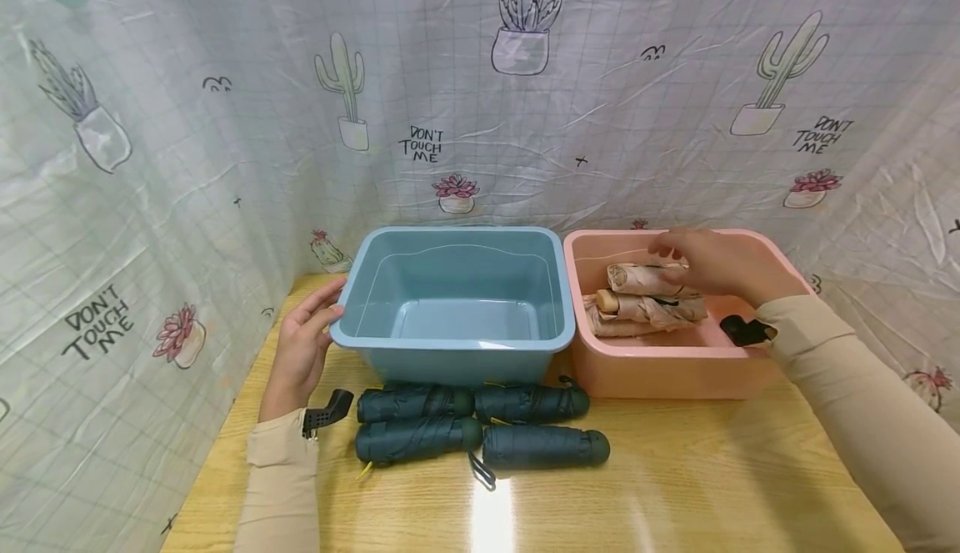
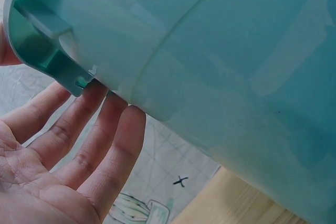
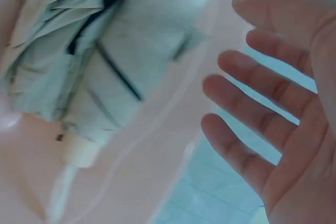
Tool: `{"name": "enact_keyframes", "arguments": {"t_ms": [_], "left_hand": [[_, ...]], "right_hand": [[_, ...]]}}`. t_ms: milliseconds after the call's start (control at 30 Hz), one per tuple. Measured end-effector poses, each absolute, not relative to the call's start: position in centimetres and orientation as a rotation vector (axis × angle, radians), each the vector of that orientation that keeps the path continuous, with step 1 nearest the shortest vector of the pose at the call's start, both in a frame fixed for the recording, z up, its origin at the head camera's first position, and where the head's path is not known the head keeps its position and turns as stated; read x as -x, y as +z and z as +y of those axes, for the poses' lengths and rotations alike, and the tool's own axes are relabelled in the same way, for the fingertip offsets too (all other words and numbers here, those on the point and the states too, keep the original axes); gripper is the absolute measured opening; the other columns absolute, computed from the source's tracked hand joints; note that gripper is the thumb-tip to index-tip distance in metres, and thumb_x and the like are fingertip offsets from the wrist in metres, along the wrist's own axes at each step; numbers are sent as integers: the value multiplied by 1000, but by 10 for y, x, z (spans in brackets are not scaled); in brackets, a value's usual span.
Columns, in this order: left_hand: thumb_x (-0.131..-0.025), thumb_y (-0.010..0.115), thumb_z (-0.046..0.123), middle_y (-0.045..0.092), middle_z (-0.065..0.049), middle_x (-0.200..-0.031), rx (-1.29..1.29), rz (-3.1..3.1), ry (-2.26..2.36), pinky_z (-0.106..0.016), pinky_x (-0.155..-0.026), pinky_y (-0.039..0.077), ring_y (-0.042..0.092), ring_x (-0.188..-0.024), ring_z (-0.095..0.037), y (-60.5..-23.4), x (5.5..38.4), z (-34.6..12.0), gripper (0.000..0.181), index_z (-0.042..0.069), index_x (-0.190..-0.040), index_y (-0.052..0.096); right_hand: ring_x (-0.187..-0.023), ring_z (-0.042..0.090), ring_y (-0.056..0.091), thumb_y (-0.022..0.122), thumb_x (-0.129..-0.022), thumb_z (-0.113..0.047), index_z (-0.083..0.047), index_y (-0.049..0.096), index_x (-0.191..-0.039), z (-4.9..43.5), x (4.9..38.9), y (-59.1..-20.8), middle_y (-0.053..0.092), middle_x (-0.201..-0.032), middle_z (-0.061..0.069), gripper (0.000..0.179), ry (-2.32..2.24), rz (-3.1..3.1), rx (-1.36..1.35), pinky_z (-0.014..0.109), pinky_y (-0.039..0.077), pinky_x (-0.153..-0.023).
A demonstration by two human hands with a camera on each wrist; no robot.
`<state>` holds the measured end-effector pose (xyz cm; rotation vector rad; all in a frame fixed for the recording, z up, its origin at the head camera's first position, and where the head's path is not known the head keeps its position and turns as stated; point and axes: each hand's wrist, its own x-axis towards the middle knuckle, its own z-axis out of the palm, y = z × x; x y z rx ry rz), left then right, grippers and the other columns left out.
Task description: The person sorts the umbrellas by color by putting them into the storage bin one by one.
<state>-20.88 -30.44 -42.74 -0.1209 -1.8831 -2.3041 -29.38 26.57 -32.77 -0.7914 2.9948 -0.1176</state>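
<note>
My left hand (image 1: 303,332) is at the left end of a blue plastic bin (image 1: 450,344). In the left wrist view its nearly straight fingers (image 2: 89,156) touch the bin just under the rim, with the thumb mostly hidden at the rim's other side. Over the pink bin (image 1: 660,353) is my right hand (image 1: 716,263), its fingers (image 3: 252,103) loosely extended and holding nothing. Several folded beige umbrellas (image 1: 645,278) lie stacked inside the pink bin, close to this hand. One beige umbrella (image 3: 121,72) shows its pale handle end in the right wrist view.
Several folded dark green umbrellas (image 1: 543,446) lie in two rows on the wooden table (image 1: 405,511), in front of the blue bin. The two bins stand side by side. A patterned curtain (image 1: 480,119) hangs behind them and at both sides.
</note>
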Motion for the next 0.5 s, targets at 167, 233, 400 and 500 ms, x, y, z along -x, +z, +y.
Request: {"name": "enact_keyframes", "arguments": {"t_ms": [167,233,400,500], "left_hand": [[-102,62,9,63,0,-121,116,-1887,-2301,-20,-81,58,65,-104,-9,-427,209,-304,53,-6,-150,44],[-102,62,9,63,0,-120,110,-1887,-2301,-20,-81,58,65,-104,-9,-427,209,-304,53,-6,-150,44],[-102,62,11,62,0,-122,104,-1896,-2305,-20,-81,58,65,-105,-9,-427,209,-305,54,-5,-150,45],[-102,63,12,62,0,-122,104,-1904,-2301,-20,-81,57,64,-104,-9,-427,210,-305,53,-3,-150,46]], "right_hand": [[-100,33,67,71,-96,-17,1,65,-125,257,277,-316,71,-111,16,35,-304,3012,870,55,54,-86],[-100,31,67,71,-97,-20,-2,65,-124,253,270,-311,71,-109,13,32,-308,3039,873,53,54,-86],[-99,28,68,71,-97,-25,-9,67,-122,247,247,-302,72,-106,7,30,-283,3120,906,51,55,-85],[-94,20,69,77,-92,-26,-17,70,-116,243,233,-300,73,-100,0,27,-220,3218,1007,46,55,-81]]}}
